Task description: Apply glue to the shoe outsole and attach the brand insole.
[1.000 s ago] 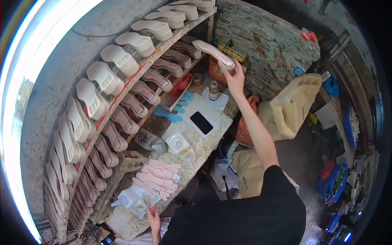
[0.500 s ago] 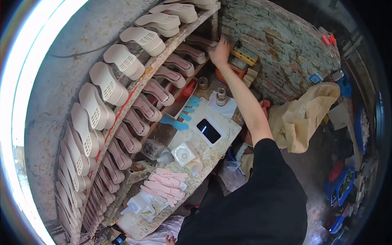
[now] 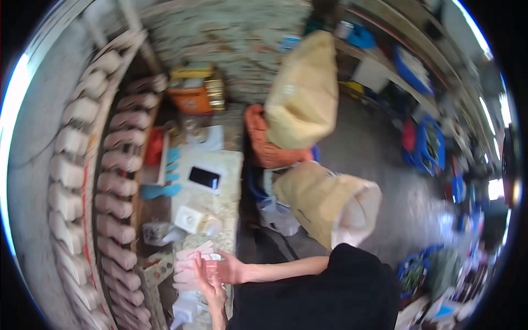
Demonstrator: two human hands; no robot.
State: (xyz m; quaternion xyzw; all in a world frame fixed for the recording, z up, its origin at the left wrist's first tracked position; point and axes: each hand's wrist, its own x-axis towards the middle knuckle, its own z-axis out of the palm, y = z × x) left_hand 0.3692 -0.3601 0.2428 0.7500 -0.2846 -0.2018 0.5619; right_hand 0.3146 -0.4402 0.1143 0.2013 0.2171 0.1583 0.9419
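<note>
My hands meet over the near end of the workbench (image 3: 228, 181), above a pile of flat pink strips (image 3: 184, 269). Fingers of my left hand (image 3: 210, 283) point up and stand apart, and nothing shows in them. From the right comes my right hand (image 3: 234, 269), its fingers partly behind the left hand and smeared by motion. Whether it holds anything is hidden. Just beyond the hands lies a squarish white bottle (image 3: 190, 219). A second white bottle (image 3: 185, 309) with a nozzle lies on the near side of the strips.
Shoe soles fill the rack at left: whitish ones (image 3: 70, 170) above, pinkish ones (image 3: 122, 161) below. A phone (image 3: 204, 177), a blue glove (image 3: 159, 191) and an orange box (image 3: 191, 100) are on the bench. Tan sacks (image 3: 308, 195) stand at its right.
The view has swung right. My right arm has come back from the far end of the sole rack to the near bench, and my left hand has risen beside it.
</note>
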